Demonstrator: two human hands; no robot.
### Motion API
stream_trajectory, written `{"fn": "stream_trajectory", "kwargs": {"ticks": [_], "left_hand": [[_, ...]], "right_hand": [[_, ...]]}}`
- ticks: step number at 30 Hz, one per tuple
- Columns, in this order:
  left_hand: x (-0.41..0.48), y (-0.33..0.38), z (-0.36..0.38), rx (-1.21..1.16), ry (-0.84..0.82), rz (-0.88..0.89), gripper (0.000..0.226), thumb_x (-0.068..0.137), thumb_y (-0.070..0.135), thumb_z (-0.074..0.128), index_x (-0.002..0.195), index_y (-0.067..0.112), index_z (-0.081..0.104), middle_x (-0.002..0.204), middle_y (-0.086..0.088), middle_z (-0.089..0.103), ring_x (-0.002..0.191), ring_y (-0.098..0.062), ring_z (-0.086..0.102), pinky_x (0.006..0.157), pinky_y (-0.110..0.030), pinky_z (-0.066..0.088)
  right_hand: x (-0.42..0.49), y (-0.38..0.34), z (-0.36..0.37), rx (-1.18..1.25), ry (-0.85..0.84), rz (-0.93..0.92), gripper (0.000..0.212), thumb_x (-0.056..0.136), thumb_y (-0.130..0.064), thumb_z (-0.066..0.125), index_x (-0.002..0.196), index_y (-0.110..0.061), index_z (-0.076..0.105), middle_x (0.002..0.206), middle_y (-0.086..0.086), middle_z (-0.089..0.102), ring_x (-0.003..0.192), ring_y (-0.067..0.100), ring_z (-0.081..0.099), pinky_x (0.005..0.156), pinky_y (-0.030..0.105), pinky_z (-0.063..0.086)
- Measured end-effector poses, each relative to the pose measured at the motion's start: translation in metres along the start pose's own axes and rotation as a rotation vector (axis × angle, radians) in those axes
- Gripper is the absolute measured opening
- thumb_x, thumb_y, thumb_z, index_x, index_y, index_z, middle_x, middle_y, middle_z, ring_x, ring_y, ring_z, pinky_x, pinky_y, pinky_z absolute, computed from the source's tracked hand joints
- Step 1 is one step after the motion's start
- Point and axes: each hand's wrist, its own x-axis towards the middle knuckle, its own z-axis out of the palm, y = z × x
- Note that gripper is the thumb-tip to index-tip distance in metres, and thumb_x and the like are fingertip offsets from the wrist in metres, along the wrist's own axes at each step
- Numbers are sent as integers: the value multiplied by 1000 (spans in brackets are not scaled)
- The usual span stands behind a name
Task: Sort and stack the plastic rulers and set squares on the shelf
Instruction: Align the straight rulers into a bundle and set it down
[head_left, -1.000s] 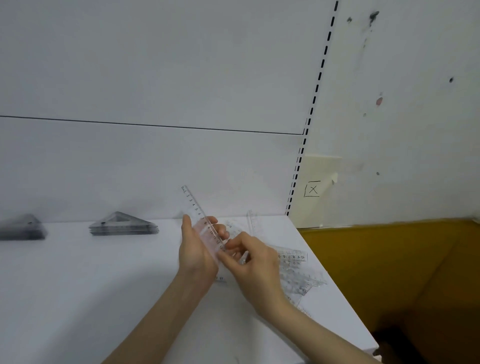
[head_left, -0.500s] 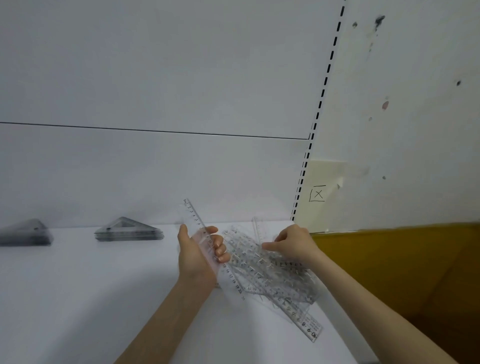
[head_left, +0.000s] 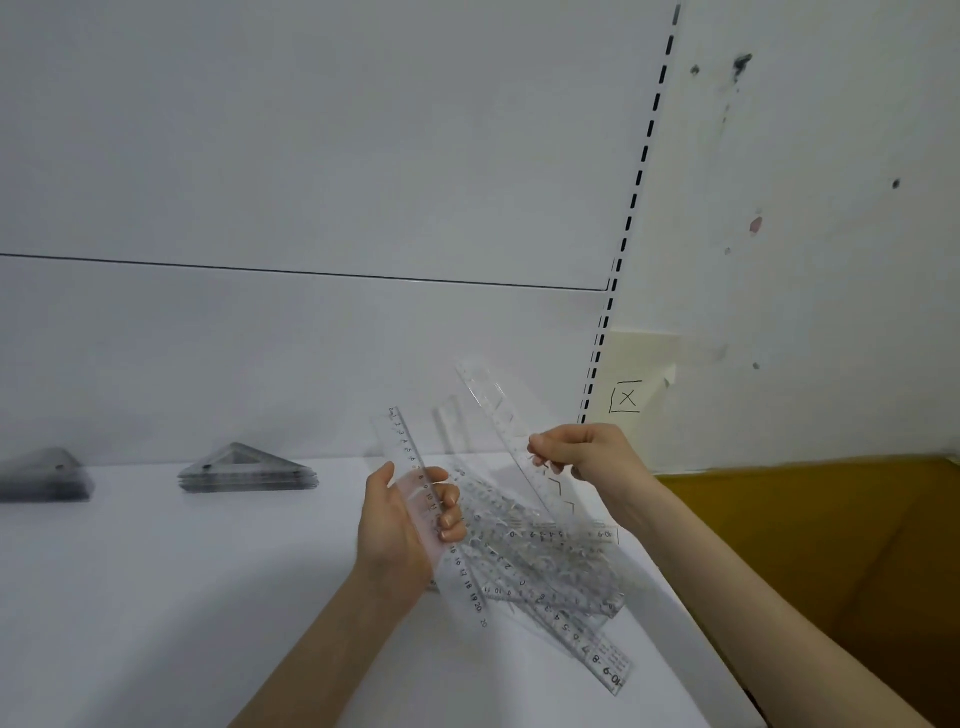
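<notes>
Nearest, the loose pile of clear rulers (head_left: 550, 577) lies criss-crossed on the white shelf (head_left: 156, 597), with one end close to the shelf's right front edge. A nudge from a forearm could, I judge, send the slick plastic sliding off. Above it the left hand (head_left: 405, 525) grips the gathered rulers (head_left: 415, 467), too clear to count, with the thumb on one side and the fingers (head_left: 451, 519) curled round the far edge near the middle. A slack hold might let them fan out. The right hand (head_left: 587, 452) pinches a single ruler (head_left: 493, 410) toward its lower part. The long upper end slants up and left and could swing and miss the bundle. At the back left, a set-square stack (head_left: 248, 470) sits well apart.
</notes>
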Motion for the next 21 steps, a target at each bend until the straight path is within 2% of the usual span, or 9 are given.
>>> {"fn": "stream_trajectory", "kwargs": {"ticks": [4,9,14,18,20,21], "left_hand": [[-2,0,3,11,-54,-7,48,97,38,22,77,4,48,53,-9,45,39,-16,34,42,-20,27],[-7,0,6,35,-90,-1,48,97,39,23,78,3,49,55,-10,43,40,-17,32,43,-23,24],[-9,0,7,48,-108,-4,50,98,39,22,78,3,50,54,-11,44,40,-17,31,43,-22,23],[-8,-2,8,39,-127,-16,50,97,39,22,76,3,50,55,-11,43,41,-17,31,43,-22,24],[-8,-3,9,38,-140,-37,51,97,40,23,76,3,51,55,-11,43,41,-16,31,44,-23,23],[-9,-3,9,36,-150,-51,51,97,40,23,76,3,51,56,-11,43,42,-16,31,44,-23,23]], "right_hand": [[-21,-16,9,40,-77,-98,10,81,-16,73,73,-10,74,68,-2,69,57,3,50,60,10,41],[-36,-27,17,78,-126,-164,7,80,-11,73,74,-7,72,63,-1,68,55,-3,55,54,6,39],[-42,-32,18,77,-129,-187,8,78,-14,74,72,-8,73,62,2,67,46,0,45,51,16,31],[-43,-29,18,87,-149,-209,8,76,-14,75,69,-11,74,61,5,67,44,4,40,47,16,29],[-41,-26,17,3,-142,-257,7,80,-12,74,73,-12,74,63,4,68,44,7,42,46,15,30],[-37,-25,16,-112,-130,-317,7,82,-14,73,75,-15,74,65,1,70,46,11,44,47,17,32]]}}
